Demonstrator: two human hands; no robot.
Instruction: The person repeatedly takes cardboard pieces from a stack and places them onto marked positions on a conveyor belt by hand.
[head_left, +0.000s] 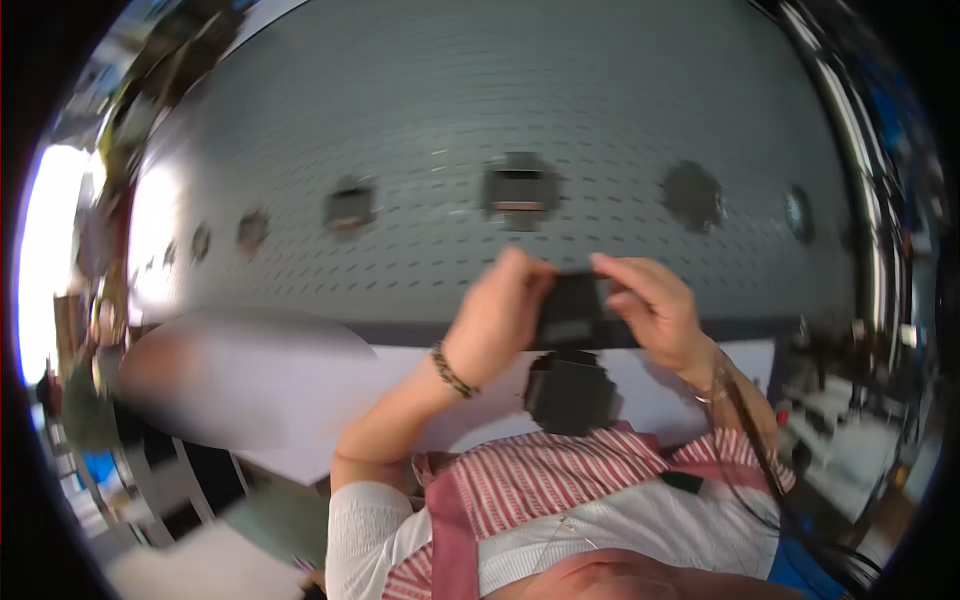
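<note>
Left hand [500, 315] and right hand [655, 305], fingers closed on opposite ends of a small black block [572, 310], hold it raised before a grey perforated panel [450, 120]. A second black piece [570, 392] lies just below, on the white tabletop [400, 380].

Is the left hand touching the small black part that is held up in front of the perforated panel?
Touching. The head view shows the left hand with its fingers on the edge of the black part, while the right hand grips the opposite side.
</note>
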